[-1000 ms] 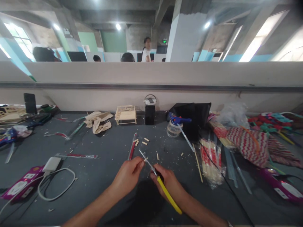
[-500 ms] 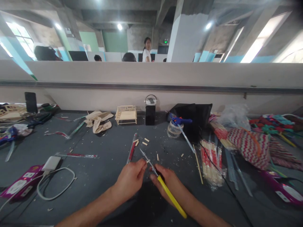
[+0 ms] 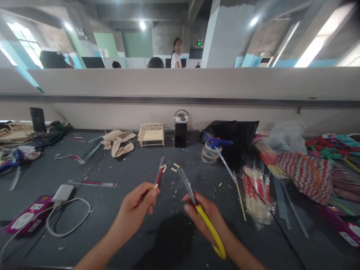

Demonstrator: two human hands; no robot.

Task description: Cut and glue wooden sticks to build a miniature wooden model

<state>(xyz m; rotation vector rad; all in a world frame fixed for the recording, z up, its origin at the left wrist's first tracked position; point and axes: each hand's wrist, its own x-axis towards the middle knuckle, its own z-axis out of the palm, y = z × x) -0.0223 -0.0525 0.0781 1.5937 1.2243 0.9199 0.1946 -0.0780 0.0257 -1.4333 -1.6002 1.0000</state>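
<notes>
The grey counter (image 3: pixel 135 210) is carrying a litter of offcuts, with a small wooden model (image 3: pixel 151 134) sitting at the back and a packet of chopsticks (image 3: pixel 257 195) lying to the right. The right hand (image 3: pixel 204 213) is gripping yellow-handled scissors (image 3: pixel 197 202), blades pointing up and away and apparently closed. The left hand (image 3: pixel 137 204) is pinching a short wooden stick (image 3: pixel 155 186) between thumb and fingertips, held well apart from the blades. Trimming cleanly would mean steadying the stick and keeping fingertips clear of the edge.

Scissors (image 3: pixel 202 210) blades blurred — left hand (image 3: pixel 137 204) hides most of stick (image 3: pixel 155 185).
</notes>
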